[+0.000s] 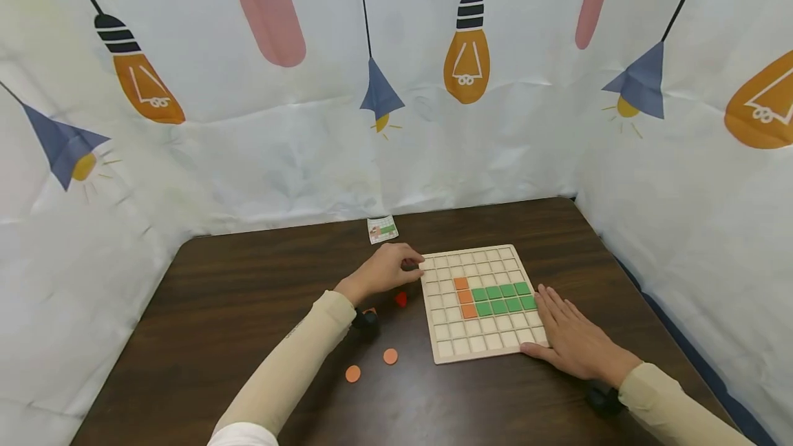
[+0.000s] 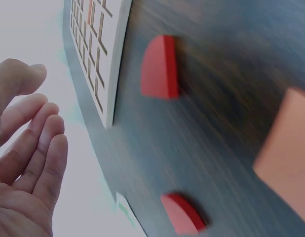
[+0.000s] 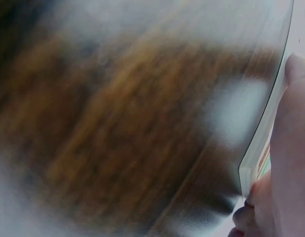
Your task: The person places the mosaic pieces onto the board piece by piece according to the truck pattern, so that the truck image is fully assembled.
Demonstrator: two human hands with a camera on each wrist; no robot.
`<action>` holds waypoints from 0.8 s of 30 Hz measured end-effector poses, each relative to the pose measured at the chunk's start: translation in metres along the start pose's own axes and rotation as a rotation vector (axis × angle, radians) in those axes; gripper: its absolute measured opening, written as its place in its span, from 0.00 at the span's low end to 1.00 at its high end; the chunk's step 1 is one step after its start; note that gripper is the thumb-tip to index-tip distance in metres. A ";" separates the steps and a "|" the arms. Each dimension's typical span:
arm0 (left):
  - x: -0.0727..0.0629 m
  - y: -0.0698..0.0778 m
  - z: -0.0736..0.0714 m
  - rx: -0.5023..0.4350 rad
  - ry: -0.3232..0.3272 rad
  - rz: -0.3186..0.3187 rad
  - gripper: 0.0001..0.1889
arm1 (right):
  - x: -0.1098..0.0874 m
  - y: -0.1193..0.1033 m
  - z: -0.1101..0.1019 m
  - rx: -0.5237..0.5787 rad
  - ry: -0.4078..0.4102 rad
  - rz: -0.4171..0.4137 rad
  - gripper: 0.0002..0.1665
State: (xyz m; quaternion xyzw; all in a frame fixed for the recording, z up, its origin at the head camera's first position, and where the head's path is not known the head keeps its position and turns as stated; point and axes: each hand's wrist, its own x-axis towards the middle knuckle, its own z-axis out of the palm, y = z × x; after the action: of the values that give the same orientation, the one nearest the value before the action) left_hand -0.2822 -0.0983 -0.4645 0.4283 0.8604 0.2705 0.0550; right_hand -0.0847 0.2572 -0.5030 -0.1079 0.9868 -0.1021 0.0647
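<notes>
A pale wooden grid board [image 1: 451, 348] lies on the dark table, with orange square tiles [image 1: 464, 297] in a column and two rows of green square tiles [image 1: 500, 291] beside it. My left hand [image 1: 385, 268] is at the board's upper left edge, its fingers loosely bent. In the left wrist view nothing shows between that thumb and the fingers [image 2: 44, 148]. My right hand [image 1: 573, 337] lies flat along the board's right side, fingers straight, with fingertips and thumb at its edge. The right wrist view shows it against the board's side [image 3: 248, 173].
Red quarter-circle pieces [image 2: 160, 69] lie left of the board, near an orange piece [image 2: 288, 158] partly hidden by the left wrist in the head view. Two orange discs [image 1: 353, 374] sit nearer the front. A small printed card [image 1: 382, 230] lies at the back edge.
</notes>
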 end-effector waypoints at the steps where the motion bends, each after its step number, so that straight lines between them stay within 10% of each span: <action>1: -0.003 -0.001 -0.003 -0.002 0.000 -0.007 0.16 | 0.000 0.000 0.000 0.003 -0.002 0.000 0.63; 24: -0.055 -0.036 -0.028 0.075 -0.047 -0.157 0.19 | 0.000 -0.002 0.000 -0.016 0.016 -0.014 0.62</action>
State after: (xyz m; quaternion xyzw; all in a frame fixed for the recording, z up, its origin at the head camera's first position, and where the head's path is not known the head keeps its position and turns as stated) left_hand -0.2825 -0.1693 -0.4666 0.3672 0.8994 0.2231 0.0801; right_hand -0.0845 0.2556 -0.5024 -0.1147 0.9873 -0.0954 0.0553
